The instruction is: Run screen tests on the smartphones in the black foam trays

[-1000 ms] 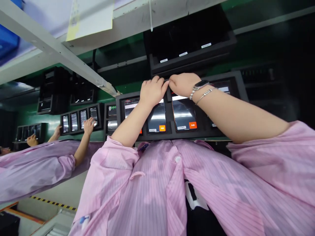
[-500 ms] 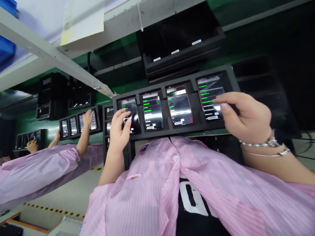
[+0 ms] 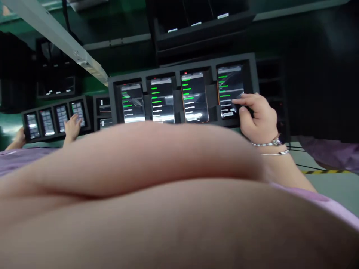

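Observation:
A black tray (image 3: 112, 97) holds a row of phones with lit screens showing green text. My right hand (image 3: 258, 117), with a watch and a bracelet at the wrist, touches the lower part of the rightmost phone (image 3: 228, 84) with an outstretched finger and holds nothing. The other phones (image 3: 162, 99) stand to its left. A large blurred skin-coloured shape (image 3: 157, 194), very close to the camera, fills the lower half of the view. It looks like my left arm, and no fingers of my left hand show.
To the left, a co-worker's hand (image 3: 72, 126) rests on a second tray of phones (image 3: 53, 118). Another black tray (image 3: 196, 24) sits above on a shelf. A grey metal rail (image 3: 56, 35) runs diagonally at the upper left. Yellow-black floor tape (image 3: 325, 172) shows at the right.
My left arm rose in front of the camera and now blocks my shirt and the lower view. My right hand stays at the rightmost phone. All screens now show green text.

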Action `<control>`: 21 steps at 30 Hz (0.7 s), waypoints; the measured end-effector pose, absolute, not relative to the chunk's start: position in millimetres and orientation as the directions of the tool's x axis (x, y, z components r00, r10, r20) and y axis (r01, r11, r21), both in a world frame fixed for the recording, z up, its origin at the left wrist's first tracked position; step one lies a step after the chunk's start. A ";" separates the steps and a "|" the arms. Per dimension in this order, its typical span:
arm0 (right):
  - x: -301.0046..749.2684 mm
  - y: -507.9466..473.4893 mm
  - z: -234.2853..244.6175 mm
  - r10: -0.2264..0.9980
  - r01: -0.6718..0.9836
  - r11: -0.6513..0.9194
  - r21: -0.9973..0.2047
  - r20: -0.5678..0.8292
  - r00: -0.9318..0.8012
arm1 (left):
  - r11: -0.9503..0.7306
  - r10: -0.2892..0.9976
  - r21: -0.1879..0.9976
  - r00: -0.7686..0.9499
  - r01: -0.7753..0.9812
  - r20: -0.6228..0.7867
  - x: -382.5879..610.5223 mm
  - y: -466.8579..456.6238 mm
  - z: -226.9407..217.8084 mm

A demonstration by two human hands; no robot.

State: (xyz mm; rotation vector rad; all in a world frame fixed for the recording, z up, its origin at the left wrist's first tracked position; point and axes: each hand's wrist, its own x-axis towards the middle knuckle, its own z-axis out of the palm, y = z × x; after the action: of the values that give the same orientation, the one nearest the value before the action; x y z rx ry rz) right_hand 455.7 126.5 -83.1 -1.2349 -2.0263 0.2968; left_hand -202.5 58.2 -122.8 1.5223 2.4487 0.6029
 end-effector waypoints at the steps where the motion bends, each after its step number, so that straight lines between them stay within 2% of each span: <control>1: 455.8 127.4 -84.3 0.840 0.680 0.514 -0.523 0.465 -0.278 | 0.445 0.869 0.419 -0.495 0.791 0.011 -211.3 57.2 -130.6; 4: 456.7 130.9 -88.3 0.850 0.719 0.495 -0.488 0.444 -0.284 | 0.541 0.825 0.378 -0.562 0.751 -0.062 -232.5 45.9 -148.9; 9: 456.2 130.8 -89.8 0.877 0.777 0.443 -0.448 0.395 -0.272 | 0.591 0.801 0.344 -0.583 0.730 -0.137 -249.8 23.2 -163.2; 14: 426.2 121.6 -69.4 0.839 0.694 0.523 -0.495 0.441 -0.318 | 0.624 0.778 0.325 -0.602 0.711 -0.176 -250.7 21.1 -168.0; 16: 408.3 121.1 -64.5 0.816 0.655 0.577 -0.489 0.390 -0.428 | 0.628 0.776 0.326 -0.602 0.707 -0.189 -247.7 23.7 -168.0; 18: 393.7 123.2 -64.4 0.804 0.655 0.591 -0.470 0.277 -0.526 | 0.608 0.792 0.346 -0.580 0.715 -0.191 -242.4 25.7 -166.8; 21: 379.4 126.1 -63.9 0.809 0.686 0.574 -0.448 0.180 -0.559 | 0.541 0.836 0.403 -0.526 0.738 -0.157 -229.4 26.9 -162.5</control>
State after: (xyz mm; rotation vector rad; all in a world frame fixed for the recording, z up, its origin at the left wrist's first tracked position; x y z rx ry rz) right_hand 379.4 126.1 -63.9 -1.2134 -2.4426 0.4667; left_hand -229.4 26.9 -162.5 1.2991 2.4504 0.4122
